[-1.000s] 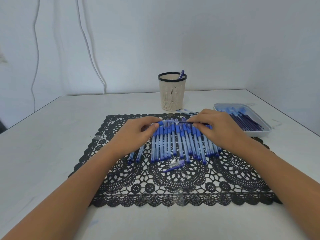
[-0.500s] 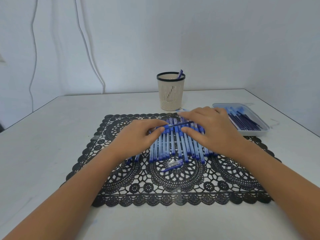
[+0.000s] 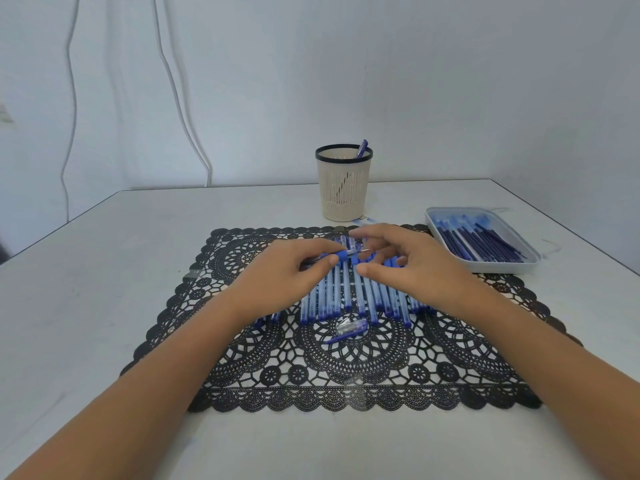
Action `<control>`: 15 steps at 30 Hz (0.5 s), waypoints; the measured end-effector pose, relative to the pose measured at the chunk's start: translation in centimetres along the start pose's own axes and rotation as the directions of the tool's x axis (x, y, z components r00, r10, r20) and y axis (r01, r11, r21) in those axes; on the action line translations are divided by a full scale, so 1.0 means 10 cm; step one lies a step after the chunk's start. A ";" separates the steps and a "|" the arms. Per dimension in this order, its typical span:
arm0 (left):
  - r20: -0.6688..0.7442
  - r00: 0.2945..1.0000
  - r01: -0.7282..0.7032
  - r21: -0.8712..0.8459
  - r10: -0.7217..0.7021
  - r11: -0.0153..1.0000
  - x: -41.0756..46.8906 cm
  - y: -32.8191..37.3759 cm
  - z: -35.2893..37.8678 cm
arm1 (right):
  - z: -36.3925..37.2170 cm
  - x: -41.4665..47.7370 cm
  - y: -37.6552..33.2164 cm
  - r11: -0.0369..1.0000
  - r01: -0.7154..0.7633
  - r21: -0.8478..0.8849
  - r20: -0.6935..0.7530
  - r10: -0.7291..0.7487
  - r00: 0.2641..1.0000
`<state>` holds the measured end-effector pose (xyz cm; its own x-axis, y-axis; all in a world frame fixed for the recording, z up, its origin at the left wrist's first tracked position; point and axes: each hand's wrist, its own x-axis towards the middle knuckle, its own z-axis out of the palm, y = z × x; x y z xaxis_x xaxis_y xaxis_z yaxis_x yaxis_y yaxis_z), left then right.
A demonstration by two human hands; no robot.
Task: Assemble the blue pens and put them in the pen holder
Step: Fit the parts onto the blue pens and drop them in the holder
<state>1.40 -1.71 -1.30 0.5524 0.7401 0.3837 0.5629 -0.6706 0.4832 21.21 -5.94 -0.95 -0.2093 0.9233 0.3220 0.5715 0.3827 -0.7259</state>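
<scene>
blue pen (image 3: 348,254) | left hand (image 3: 284,278) grip pinches it; right hand (image 3: 408,268) grip loose, fingers spread

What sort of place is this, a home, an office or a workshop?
Probably a simple home worktable: a black lace placemat on a white table, cables hanging down a bare wall, plus a pen holder and a tray of pen parts.

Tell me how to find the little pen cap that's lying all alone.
Look at the black lace mat on the white table. A row of blue pens lies side by side on it, and just in front of that row, nearer the person, sits the cap. It is much shorter than the pens and lies slantwise, not lined up with them.
</scene>
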 end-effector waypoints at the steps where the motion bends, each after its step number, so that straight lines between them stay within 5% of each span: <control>1: -0.005 1.000 0.008 -0.004 -0.008 1.000 0.00 -0.01 0.00 | 0.00 0.00 0.00 1.000 -0.014 0.001 0.012 0.014 1.000; 7: -0.016 0.998 0.056 0.011 -0.056 0.998 0.00 -0.08 -0.04 | -0.05 0.01 0.04 0.990 -0.095 -0.103 0.058 0.101 0.993; 15: -0.023 0.996 0.083 0.053 -0.082 0.995 0.00 -0.14 -0.05 | 0.08 -0.07 -0.10 0.930 0.113 -0.350 0.374 0.028 0.927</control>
<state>0.30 -0.75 -1.58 0.4900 0.7937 0.3606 0.6386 -0.6083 0.4713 20.21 -6.92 -0.93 -0.4751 0.8785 0.0508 0.7853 0.4493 -0.4260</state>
